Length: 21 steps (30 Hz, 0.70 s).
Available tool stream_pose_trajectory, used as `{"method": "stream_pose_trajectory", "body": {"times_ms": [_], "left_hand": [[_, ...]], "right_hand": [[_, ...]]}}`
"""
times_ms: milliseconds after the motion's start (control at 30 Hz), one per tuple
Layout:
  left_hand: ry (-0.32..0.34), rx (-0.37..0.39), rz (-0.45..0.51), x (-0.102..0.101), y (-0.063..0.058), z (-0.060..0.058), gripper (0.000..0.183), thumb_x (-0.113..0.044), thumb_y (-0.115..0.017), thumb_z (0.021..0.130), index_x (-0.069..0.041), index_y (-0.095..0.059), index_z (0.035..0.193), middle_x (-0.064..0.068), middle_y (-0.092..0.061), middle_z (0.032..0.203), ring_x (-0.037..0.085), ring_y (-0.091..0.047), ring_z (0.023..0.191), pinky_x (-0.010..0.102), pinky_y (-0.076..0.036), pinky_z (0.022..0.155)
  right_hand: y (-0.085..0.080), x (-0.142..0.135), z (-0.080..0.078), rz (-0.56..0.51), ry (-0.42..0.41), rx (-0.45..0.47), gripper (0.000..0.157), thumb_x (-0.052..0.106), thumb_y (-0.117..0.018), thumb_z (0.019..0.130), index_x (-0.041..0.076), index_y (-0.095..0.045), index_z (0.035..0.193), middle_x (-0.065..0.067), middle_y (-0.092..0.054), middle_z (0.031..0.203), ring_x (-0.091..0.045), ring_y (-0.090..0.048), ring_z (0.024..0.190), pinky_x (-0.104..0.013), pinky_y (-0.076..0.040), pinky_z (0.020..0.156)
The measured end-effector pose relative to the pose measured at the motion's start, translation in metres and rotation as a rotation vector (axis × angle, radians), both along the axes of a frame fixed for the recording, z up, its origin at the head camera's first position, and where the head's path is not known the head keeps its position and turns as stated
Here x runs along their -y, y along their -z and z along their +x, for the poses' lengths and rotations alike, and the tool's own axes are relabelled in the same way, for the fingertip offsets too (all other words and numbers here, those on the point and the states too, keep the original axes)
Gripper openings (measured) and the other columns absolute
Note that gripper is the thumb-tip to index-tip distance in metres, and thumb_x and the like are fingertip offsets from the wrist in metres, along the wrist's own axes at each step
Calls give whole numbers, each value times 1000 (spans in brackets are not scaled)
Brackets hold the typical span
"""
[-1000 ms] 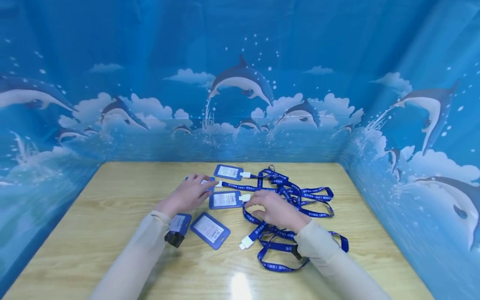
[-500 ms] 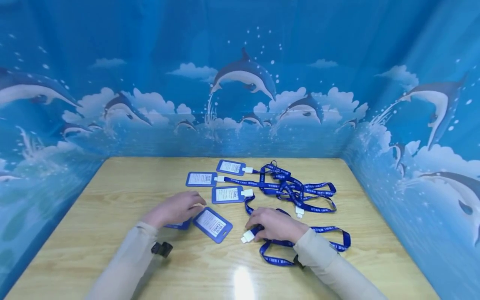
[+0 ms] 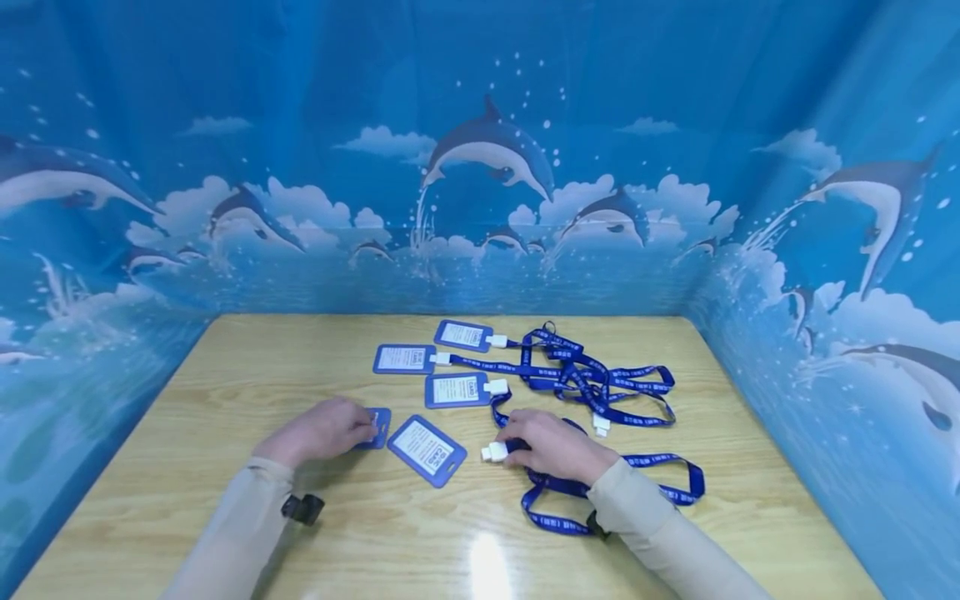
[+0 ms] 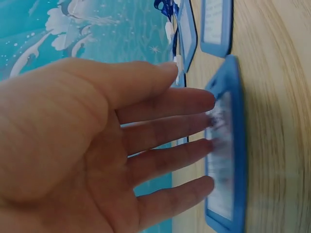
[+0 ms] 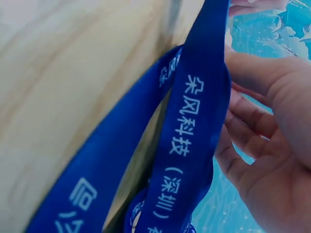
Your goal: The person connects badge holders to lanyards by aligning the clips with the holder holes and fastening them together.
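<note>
My left hand [image 3: 326,429] is over a blue ID card holder [image 3: 382,427] at the left. In the left wrist view its fairly straight fingertips touch the face of that holder [image 4: 224,155], with the thumb held apart above. A second loose card holder [image 3: 427,450] lies face up between my hands, its slotted end toward the lower right. My right hand [image 3: 555,446] pinches a blue lanyard [image 3: 555,523] just behind its white clip [image 3: 494,452], which points left. The right wrist view shows the lanyard strap [image 5: 189,107], printed with white characters, running past the thumb and fingers.
Farther back lie three card holders joined to lanyards: a near one [image 3: 457,390], a middle one [image 3: 401,358] and a far one [image 3: 462,335]. Their tangled straps [image 3: 577,367] spread to the right, beside another white clip [image 3: 601,423]. A dolphin-print curtain [image 3: 480,275] borders the wooden table [image 3: 225,392].
My left hand has come back from the rear holders toward me and onto the loose left one. My right hand has moved down and taken hold of the lanyard, turning its clip leftward.
</note>
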State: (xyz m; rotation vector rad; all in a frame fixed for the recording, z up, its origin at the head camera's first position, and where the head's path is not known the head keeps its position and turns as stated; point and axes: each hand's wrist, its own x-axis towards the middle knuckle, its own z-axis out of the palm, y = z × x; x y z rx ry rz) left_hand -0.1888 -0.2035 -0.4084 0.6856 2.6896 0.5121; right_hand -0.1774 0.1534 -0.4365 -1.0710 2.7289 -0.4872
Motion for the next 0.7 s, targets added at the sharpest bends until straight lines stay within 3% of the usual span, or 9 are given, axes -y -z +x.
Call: {"method": "stream_pose_trajectory", "body": {"times_ms": [133, 367, 567, 700], "left_hand": [[19, -38, -19, 1, 1, -2, 23, -20, -62, 99, -3, -75, 110, 26, -64, 130, 46, -61, 121, 59, -48, 106], [27, -39, -17, 1, 3, -5, 24, -19, -63, 99, -2, -74, 112, 26, -62, 134, 46, -61, 121, 60, -48, 106], [11, -20, -30, 0, 4, -5, 25, -19, -62, 99, -3, -73, 114, 25, -61, 137, 45, -59, 123, 59, -47, 107], [-2, -3, -32, 0, 4, -5, 26, -20, -62, 99, -3, -73, 116, 23, -60, 139, 45, -58, 126, 60, -46, 109]], "right_hand": [[-1, -1, -2, -22, 48, 4, 31, 28, -75, 91, 15, -74, 119, 5, -71, 106, -4, -64, 90, -25, -58, 82], [2, -2, -5, -82, 62, -67, 17, 18, -73, 93, 12, -76, 109, 0, -76, 102, -10, -69, 89, -27, -61, 82], [7, 3, -3, -9, 108, -71, 36, 40, -76, 89, 15, -75, 115, 3, -73, 106, -9, -66, 91, -29, -58, 83], [11, 6, -1, 38, 121, -86, 36, 41, -76, 89, 18, -75, 116, 4, -70, 107, -9, -65, 90, -30, -58, 81]]}}
